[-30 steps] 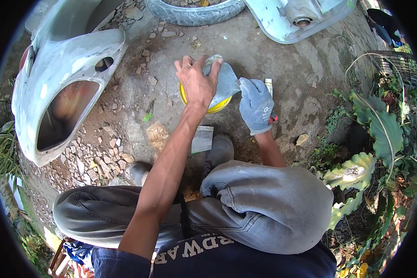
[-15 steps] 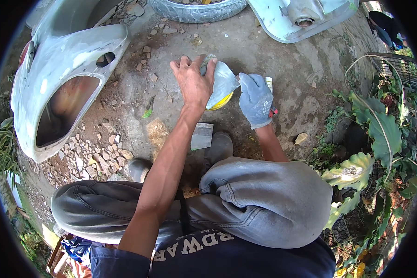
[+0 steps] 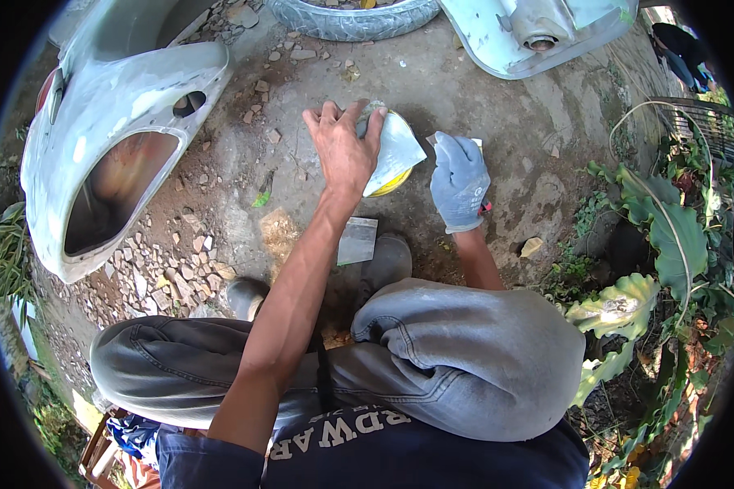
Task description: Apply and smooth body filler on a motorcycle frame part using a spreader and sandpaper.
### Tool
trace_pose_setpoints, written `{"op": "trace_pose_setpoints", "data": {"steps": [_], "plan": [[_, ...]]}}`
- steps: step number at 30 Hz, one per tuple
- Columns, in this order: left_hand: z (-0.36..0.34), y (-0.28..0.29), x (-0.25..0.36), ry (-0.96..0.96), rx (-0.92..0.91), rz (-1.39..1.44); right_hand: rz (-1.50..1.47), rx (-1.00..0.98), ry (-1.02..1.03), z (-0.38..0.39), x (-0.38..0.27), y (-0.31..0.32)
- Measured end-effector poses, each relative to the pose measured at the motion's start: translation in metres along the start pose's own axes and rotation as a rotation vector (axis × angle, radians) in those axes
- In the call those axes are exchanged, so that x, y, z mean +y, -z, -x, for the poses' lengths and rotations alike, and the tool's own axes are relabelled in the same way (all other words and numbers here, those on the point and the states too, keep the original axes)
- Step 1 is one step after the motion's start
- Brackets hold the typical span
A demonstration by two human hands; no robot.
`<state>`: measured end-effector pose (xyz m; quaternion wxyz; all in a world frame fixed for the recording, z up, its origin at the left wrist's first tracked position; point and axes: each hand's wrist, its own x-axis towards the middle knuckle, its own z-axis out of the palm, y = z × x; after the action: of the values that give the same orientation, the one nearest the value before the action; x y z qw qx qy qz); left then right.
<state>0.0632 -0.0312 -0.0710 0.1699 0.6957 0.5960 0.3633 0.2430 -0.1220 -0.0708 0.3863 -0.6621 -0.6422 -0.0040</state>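
My bare left hand (image 3: 344,151) grips a pale grey flat plate (image 3: 396,147) by its left side, thumb on top. The plate lies tilted over a round yellow tin (image 3: 393,182), hiding most of it; one corner points right. Beside that corner is my right hand (image 3: 458,181) in a grey-blue work glove, fingers curled together, apart from the plate. A small light edge shows at its fingertips, but what it holds is unclear. Partly behind the glove, a red piece (image 3: 486,206) and something white show. Nearer my feet lies a grey rectangular plate (image 3: 357,240).
A pale scooter body panel (image 3: 139,102) stands at left, with broken stones (image 3: 183,277) below it. A tyre (image 3: 355,23) and another pale panel (image 3: 497,59) lie at the far side. Leafy plants (image 3: 669,228) border the right. My boots (image 3: 391,257) are close to the grey plate.
My right hand has drawn away from the plate's corner, slightly to the right and nearer me, leaving a gap. My left hand still holds the plate over the tin.
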Motion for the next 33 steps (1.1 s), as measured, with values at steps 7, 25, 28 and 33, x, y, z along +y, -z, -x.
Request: {"op": "trace_pose_setpoints", "data": {"steps": [7, 25, 28, 33], "plan": [[0.002, -0.007, 0.0, 0.044, 0.059, -0.019, 0.075, -0.112, 0.074, 0.011, -0.006, 0.015], [0.001, -0.008, 0.002, 0.02, 0.088, -0.033, 0.021, -0.078, 0.058, 0.011, 0.002, 0.0], [0.003, -0.008, 0.003, 0.024, 0.064, -0.013, 0.012, -0.093, 0.031, 0.008, 0.005, 0.001], [0.007, -0.009, 0.006, 0.055, 0.03, -0.001, 0.017, -0.028, 0.016, 0.019, -0.005, 0.0]]}}
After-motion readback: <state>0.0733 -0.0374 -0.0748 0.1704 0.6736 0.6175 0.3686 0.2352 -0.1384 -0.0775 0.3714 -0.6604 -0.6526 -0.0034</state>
